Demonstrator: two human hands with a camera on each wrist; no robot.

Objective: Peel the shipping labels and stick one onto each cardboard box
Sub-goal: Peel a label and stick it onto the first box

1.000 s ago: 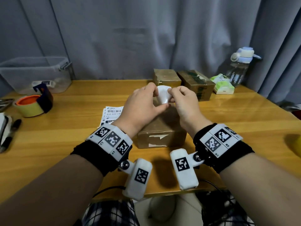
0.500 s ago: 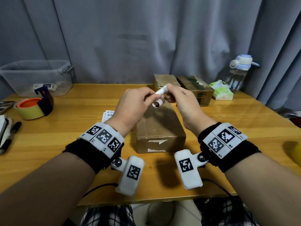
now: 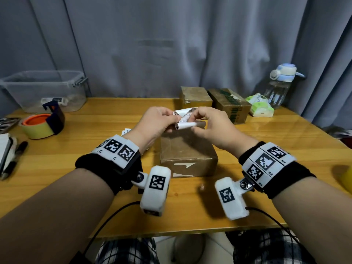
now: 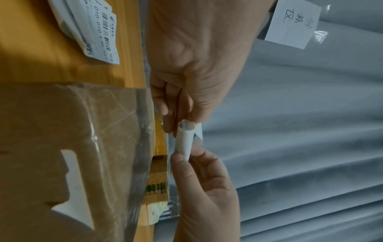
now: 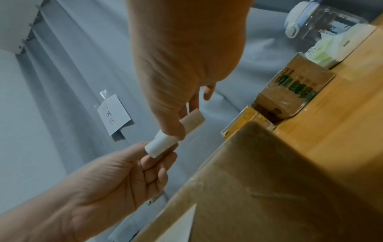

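Note:
A curled white shipping label (image 3: pixel 185 119) is held in the air above the near cardboard box (image 3: pixel 187 151). My left hand (image 3: pixel 168 117) pinches its left end, where the printed face shows. My right hand (image 3: pixel 193 120) pinches the rolled white strip below it. In the left wrist view the label (image 4: pixel 185 140) forms a tube between the thumbs. The right wrist view shows the same roll (image 5: pixel 163 144) between both hands. Two more boxes (image 3: pixel 196 97) (image 3: pixel 230 103) stand at the back. Spare labels (image 3: pixel 126 131) lie on the table (image 3: pixel 85 168), left of the near box.
A yellow tape roll in a blue dispenser (image 3: pixel 38 126) and a clear plastic bin (image 3: pixel 43 90) stand at the back left. Pens (image 3: pixel 13 161) lie at the left edge. A water bottle (image 3: pixel 282 84) and a green tissue pack (image 3: pixel 260 105) are at the back right.
The hands have drawn slightly apart above the box. The label has gone from a tight white curl to a partly unrolled strip with its printed face showing.

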